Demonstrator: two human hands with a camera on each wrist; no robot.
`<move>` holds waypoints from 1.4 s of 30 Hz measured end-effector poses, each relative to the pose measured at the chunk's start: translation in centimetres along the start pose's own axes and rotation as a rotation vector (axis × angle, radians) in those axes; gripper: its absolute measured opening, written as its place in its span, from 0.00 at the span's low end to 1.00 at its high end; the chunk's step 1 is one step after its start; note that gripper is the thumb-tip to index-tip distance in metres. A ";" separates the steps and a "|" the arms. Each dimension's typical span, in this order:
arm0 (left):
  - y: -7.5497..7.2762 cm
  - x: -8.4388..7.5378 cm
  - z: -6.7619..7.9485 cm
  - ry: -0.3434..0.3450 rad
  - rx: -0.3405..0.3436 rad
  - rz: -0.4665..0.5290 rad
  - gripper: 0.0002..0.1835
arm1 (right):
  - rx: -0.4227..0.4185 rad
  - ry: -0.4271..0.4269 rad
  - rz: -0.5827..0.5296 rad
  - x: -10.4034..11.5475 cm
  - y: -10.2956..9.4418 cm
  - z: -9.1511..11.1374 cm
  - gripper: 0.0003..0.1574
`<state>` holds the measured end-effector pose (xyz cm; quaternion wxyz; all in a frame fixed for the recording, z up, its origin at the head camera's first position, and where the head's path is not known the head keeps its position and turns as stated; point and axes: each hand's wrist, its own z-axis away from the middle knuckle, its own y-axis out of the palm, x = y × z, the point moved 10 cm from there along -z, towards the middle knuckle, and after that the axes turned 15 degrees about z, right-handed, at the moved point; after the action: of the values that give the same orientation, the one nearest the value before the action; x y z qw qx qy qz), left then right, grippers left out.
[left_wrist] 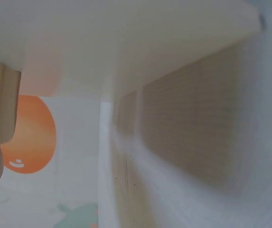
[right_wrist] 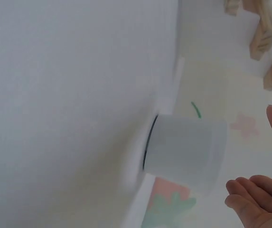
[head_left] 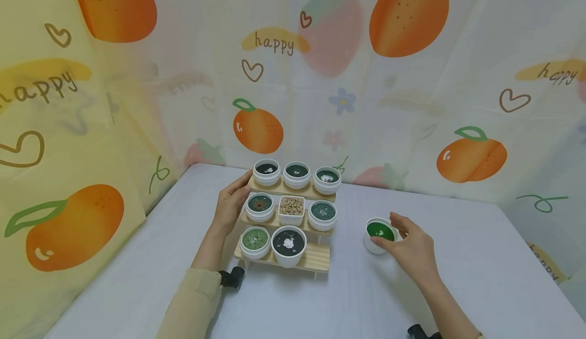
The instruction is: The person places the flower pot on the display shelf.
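My left hand (head_left: 230, 205) holds the left end of the top step of a three-step wooden stand (head_left: 316, 258), its fingers at the step's edge. White pots stand on all three steps, among them a large pot of dark filling (head_left: 288, 245) and a square dish of tan bits (head_left: 291, 206). To the right, a white cup (right_wrist: 188, 149) with bright green filling (head_left: 380, 230) stands on the table. Around its rim, my right hand (head_left: 414, 250) spreads thumb and fingers; the right wrist view shows these fingers (right_wrist: 264, 197) apart from the cup.
A white cloth (head_left: 361, 298) covers the table. Behind it hangs a fruit-patterned curtain (head_left: 293, 105), which also runs along the left side. A black wrist-camera mount (head_left: 232, 278) sits at the left wrist, beside the stand's lower step.
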<state>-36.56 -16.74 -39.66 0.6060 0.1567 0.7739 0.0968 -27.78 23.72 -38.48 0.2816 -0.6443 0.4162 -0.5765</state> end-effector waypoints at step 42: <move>0.0 0.0 0.0 -0.003 0.005 0.006 0.27 | 0.149 0.034 0.115 -2.8 2.1 -0.9 0.52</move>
<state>-36.54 -16.76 -39.69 0.6066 0.1605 0.7727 0.0963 -29.13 25.16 -41.53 0.3545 -0.5865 0.4132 -0.5996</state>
